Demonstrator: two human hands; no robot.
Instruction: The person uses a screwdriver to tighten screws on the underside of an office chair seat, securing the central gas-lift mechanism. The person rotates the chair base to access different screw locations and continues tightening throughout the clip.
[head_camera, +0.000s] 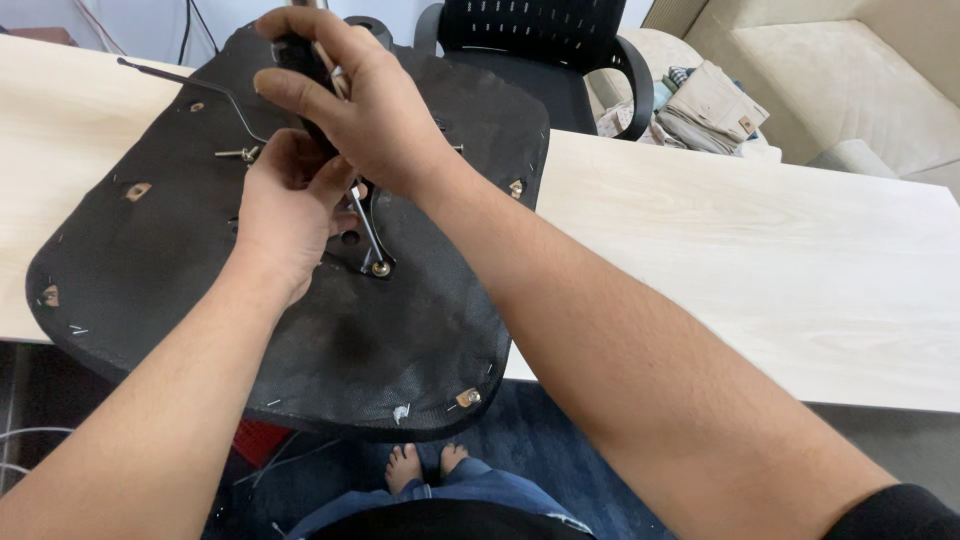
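Gripping black-handled screwdriver, right hand drives bolt into upturned seat base; left hand pinches shaft. Tip could slip, jabbing fingers.

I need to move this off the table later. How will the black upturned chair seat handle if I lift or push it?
The upturned chair seat is broad and looks rigid under its stapled fabric, so it likely won't flop. Its metal mechanism probably makes it centre-heavy. One edge overhangs the table, so pushing it that way could tip it off.
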